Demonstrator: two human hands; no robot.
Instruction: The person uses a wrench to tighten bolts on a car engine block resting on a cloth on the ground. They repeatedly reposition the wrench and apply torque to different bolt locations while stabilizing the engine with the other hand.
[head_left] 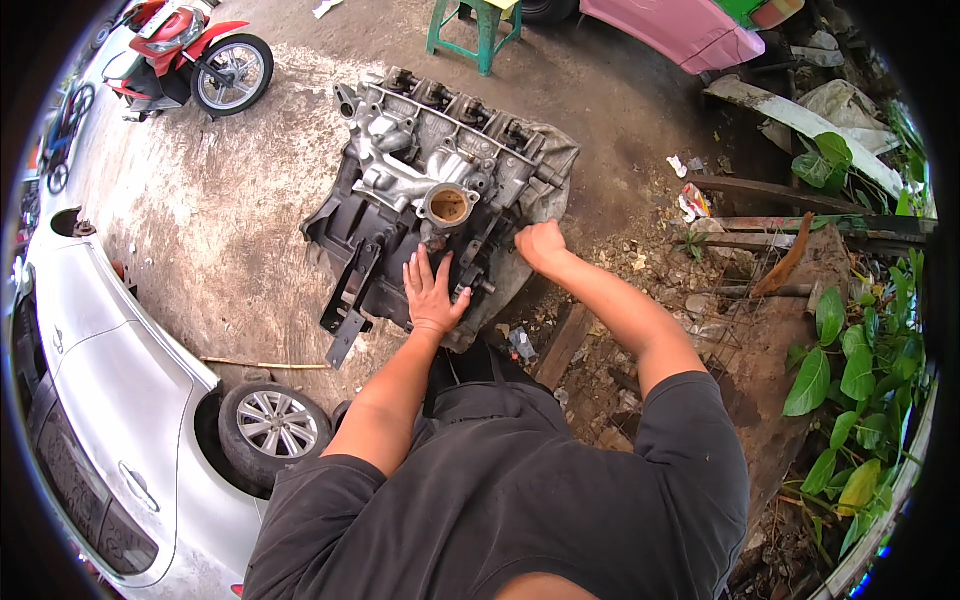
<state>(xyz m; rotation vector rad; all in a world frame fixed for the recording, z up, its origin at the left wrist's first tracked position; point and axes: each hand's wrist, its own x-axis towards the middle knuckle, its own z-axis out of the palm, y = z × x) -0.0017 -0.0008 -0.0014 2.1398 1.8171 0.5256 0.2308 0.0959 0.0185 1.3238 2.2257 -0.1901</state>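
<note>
A car engine (385,285) with a dark block rests on a grey sheet (505,290) on the ground in front of me. Its silvery cylinder head (485,150) lies toward the far side. A pale metal intake manifold (385,178) ends in a round opening, brown inside. My left hand (430,293) lies flat on the block's near side, fingers spread, just below that opening. At the engine's right end my right hand (541,246) is closed; what its fingers grip, if anything, is hidden. A black bracket (352,290) juts from the near left side of the block.
A silver car (120,370) stands at the left, with a wheel (270,425) beside its body. Farther off are a red motorbike (185,55), a green stool (478,35) and a pink panel (680,30). Wooden planks (775,195), rubble and leafy plants (855,370) line the right.
</note>
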